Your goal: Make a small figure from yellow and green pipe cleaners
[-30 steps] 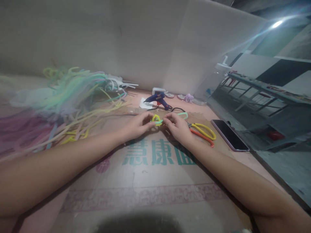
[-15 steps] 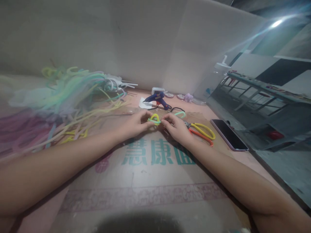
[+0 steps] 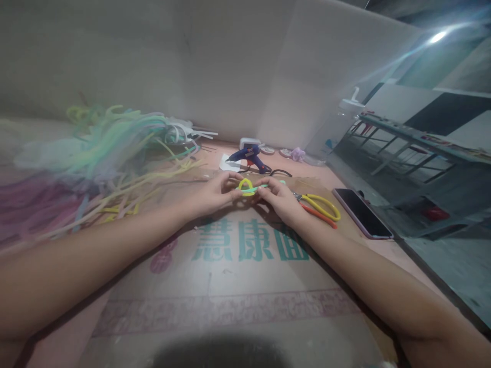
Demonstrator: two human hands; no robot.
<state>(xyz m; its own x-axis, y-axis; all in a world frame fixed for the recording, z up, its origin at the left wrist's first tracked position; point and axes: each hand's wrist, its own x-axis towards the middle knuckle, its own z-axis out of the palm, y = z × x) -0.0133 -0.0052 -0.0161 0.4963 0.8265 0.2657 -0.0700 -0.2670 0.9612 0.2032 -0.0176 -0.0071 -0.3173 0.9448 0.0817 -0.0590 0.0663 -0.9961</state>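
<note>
Between my hands is a small looped piece of yellow pipe cleaner [image 3: 245,182], raised a little over the cardboard. My left hand [image 3: 220,194] pinches its left side between thumb and fingers. A mint-green pipe cleaner [image 3: 254,189] crosses the yellow loop, and its far end shows behind my right hand [image 3: 276,199]. The thumb and fingers of that hand are closed on the green strand just right of the loop. Just beyond my right wrist lie pliers [image 3: 320,207] with one yellow and one orange handle.
Printed cardboard [image 3: 230,281] covers the pink tabletop. Behind my hands rests a blue glue gun [image 3: 249,156]. A heap of pastel pipe cleaners [image 3: 126,138] spreads at the left. On the right are a phone [image 3: 362,212] and a clear bottle [image 3: 341,128].
The green strand, earlier wrapped close along the loop with its end curled behind my right hand, now stretches straighter between loop and right fingers. The yellow loop has turned slightly.
</note>
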